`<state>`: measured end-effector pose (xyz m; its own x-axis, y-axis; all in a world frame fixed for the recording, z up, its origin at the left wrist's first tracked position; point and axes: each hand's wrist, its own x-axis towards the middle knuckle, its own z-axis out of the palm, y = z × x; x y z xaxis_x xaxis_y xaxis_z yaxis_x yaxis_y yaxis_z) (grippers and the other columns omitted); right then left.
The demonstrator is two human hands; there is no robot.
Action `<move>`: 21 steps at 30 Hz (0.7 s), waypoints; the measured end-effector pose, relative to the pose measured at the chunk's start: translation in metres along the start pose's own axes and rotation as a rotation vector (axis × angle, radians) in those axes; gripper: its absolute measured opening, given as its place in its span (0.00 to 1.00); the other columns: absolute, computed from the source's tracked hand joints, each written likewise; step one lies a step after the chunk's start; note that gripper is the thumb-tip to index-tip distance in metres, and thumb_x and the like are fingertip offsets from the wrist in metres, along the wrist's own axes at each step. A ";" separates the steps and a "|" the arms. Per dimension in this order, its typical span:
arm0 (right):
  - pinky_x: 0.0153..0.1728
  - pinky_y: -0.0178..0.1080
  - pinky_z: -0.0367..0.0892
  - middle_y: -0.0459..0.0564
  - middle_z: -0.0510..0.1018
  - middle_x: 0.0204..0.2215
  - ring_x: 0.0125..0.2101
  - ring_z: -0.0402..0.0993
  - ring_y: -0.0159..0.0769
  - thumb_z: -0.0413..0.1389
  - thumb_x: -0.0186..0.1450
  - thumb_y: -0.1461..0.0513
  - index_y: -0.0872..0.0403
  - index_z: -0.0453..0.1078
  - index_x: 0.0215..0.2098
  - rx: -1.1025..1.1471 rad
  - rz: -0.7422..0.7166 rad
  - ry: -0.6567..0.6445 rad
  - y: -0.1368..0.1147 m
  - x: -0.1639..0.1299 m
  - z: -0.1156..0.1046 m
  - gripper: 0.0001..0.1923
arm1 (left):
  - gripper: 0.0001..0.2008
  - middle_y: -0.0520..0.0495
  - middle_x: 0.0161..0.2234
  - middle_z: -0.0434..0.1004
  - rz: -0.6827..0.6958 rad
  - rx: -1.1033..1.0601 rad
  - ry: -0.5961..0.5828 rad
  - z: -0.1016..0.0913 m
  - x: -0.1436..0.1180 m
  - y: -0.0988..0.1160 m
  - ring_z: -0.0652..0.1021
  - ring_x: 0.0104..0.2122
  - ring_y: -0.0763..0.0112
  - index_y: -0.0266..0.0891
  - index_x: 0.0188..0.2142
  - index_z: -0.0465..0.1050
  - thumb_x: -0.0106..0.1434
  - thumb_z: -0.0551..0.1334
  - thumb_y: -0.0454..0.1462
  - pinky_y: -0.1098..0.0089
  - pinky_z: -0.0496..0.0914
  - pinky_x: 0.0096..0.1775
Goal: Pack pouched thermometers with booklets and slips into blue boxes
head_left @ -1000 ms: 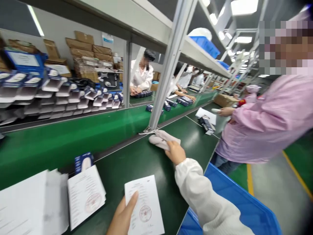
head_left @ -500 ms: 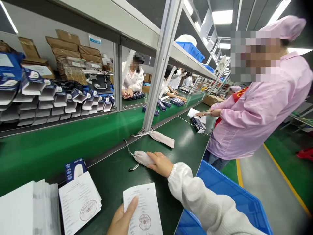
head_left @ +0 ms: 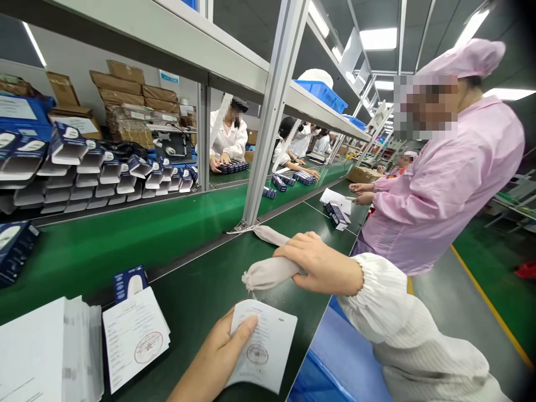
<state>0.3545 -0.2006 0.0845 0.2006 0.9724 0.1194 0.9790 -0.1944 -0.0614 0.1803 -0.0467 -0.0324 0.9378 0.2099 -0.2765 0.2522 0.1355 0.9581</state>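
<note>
My left hand (head_left: 228, 346) grips a white printed sheet (head_left: 272, 340) with a red round stamp, its thumb lying across the front. Above the sheet, my right hand (head_left: 316, 262) is closed on one end of a pale drawstring pouch (head_left: 268, 274), whose gathered neck points left. A second pale pouch (head_left: 270, 234) lies on the dark green bench just behind, partly covered by my right hand. To the left sits a pile of stamped sheets (head_left: 136, 340), next to a thick stack of white papers (head_left: 39, 352). A blue box (head_left: 129, 283) stands behind that pile.
A green conveyor (head_left: 167, 223) runs behind the bench, carrying a blue box (head_left: 17, 251). Open blue boxes (head_left: 92, 173) are stacked beyond it. A metal post (head_left: 268, 123) rises from the bench edge. A blue bin (head_left: 330, 357) stands at right, near a co-worker in pink (head_left: 452, 178).
My right hand has lifted the front pouch and brought it right and nearer. My left hand has raised its sheet toward it. A blue box has come into view on the conveyor at left.
</note>
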 end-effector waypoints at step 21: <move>0.55 0.46 0.62 0.52 0.66 0.56 0.54 0.64 0.43 0.53 0.65 0.60 0.50 0.55 0.60 1.020 0.229 0.371 -0.115 0.051 0.119 0.25 | 0.22 0.42 0.55 0.70 0.301 -0.856 0.479 -0.011 -0.009 0.004 0.69 0.56 0.59 0.39 0.55 0.65 0.64 0.57 0.45 0.63 0.62 0.57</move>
<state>0.2474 -0.1130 -0.0206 0.5385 0.7948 0.2798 0.4621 -0.0009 -0.8868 0.1705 -0.0374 -0.0274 0.6930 0.6884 -0.2140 -0.4083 0.6195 0.6705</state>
